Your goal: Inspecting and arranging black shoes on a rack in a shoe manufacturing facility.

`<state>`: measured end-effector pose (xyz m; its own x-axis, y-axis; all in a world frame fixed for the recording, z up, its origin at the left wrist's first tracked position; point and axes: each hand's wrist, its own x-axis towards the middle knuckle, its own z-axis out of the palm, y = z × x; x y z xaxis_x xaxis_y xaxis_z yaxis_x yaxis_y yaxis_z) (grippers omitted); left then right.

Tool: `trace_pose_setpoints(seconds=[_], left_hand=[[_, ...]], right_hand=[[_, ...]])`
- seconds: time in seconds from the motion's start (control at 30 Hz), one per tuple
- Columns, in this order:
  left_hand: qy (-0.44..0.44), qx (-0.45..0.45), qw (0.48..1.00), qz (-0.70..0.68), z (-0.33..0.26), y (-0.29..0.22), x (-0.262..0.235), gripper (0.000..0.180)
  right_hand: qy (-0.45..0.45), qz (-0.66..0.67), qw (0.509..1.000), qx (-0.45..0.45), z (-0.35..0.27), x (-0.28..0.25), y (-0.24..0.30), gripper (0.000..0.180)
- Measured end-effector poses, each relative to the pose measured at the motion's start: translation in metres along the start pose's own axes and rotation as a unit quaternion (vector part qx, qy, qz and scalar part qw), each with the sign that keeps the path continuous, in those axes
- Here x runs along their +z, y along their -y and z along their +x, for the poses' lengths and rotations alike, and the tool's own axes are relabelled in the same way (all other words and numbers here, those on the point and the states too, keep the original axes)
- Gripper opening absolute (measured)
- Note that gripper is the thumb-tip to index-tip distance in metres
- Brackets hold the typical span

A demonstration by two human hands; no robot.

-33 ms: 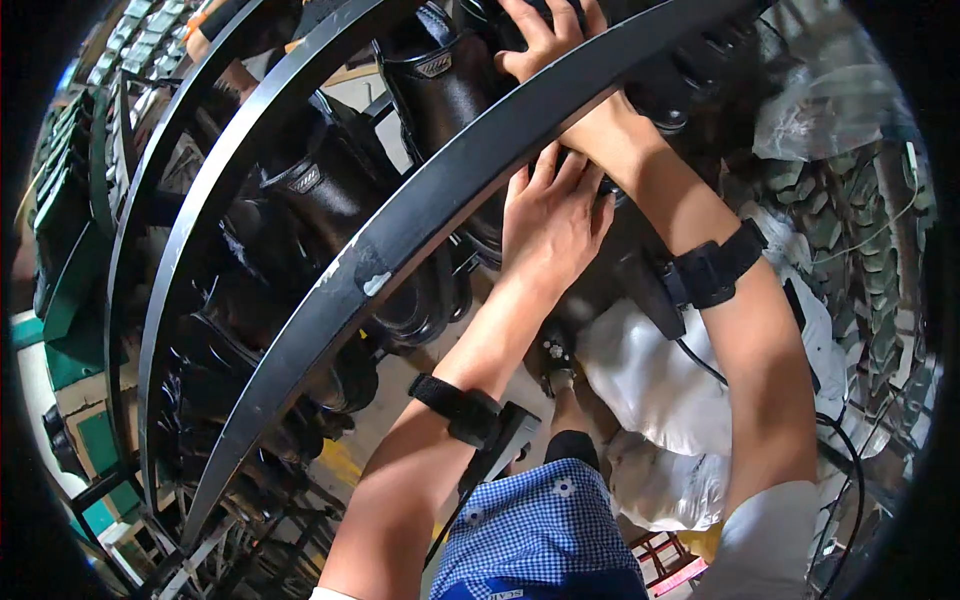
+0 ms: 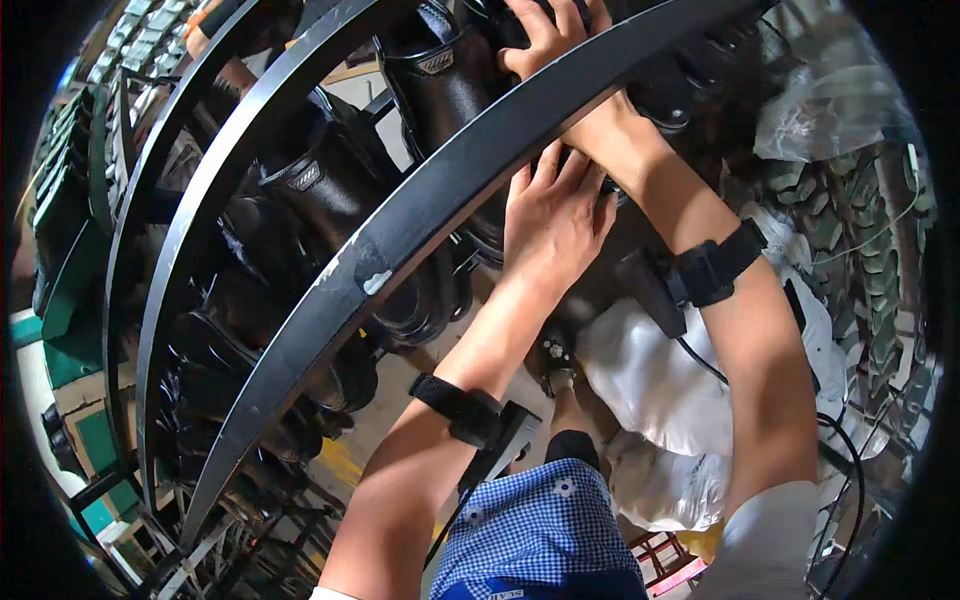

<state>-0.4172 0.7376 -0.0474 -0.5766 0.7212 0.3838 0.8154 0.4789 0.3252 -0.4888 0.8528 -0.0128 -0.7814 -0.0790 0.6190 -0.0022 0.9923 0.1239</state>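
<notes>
My left hand (image 2: 555,225) reaches under a curved black metal bar (image 2: 440,205), its fingers extended and a little apart, against a dark glossy boot (image 2: 488,222). The fingertips lie close to the bar and are partly shaded. Farther up, my right hand (image 2: 548,42) passes beneath the same bar and shows beyond it, fingers spread over black footwear. Its fingertips run to the picture's top edge. Beside my hands to the left stand more black boots, one (image 2: 450,95) with a small silvery label and another (image 2: 330,190) with a similar one.
More curved metal bars (image 2: 225,150) frame the boots on the left. White plastic bags (image 2: 655,375) lie by my right forearm, and clear plastic (image 2: 820,115) hangs at the upper right. Rows of dark green pieces (image 2: 870,240) stand at the right. Wrist straps with black devices (image 2: 650,292) sit on my forearms.
</notes>
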Motion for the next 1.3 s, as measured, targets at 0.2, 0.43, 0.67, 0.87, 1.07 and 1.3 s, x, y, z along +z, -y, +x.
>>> trace_pose_setpoints(seconds=[0.2, 0.43, 0.67, 0.87, 1.07, 1.3], left_hand=[[0.011, -0.018, 1.0, -0.01, -0.002, 0.002, 0.002, 0.039], [0.037, -0.009, 0.999, 0.023, 0.002, -0.003, -0.003, 0.058], [0.022, -0.031, 0.999, 0.002, 0.0, -0.001, -0.002, 0.048], [0.016, -0.036, 0.999, -0.016, 0.002, -0.003, 0.0, 0.04], [0.011, -0.043, 0.999, -0.011, 0.0, 0.002, 0.0, 0.034], [0.003, -0.031, 0.999, -0.007, 0.001, -0.005, 0.003, 0.035]], right_hand=[[-0.089, 0.028, 0.995, -0.046, -0.001, 0.001, 0.0, 0.025], [-0.179, 0.236, 0.945, 0.137, 0.022, 0.008, -0.024, 0.015], [0.093, 0.324, 0.936, 0.102, -0.043, -0.014, -0.041, 0.032], [0.15, 0.114, 0.982, -0.007, -0.039, -0.01, -0.034, 0.037], [0.143, 0.064, 0.986, -0.059, -0.029, -0.006, -0.01, 0.021], [0.164, 0.074, 0.984, -0.002, -0.018, 0.0, -0.024, 0.014]])
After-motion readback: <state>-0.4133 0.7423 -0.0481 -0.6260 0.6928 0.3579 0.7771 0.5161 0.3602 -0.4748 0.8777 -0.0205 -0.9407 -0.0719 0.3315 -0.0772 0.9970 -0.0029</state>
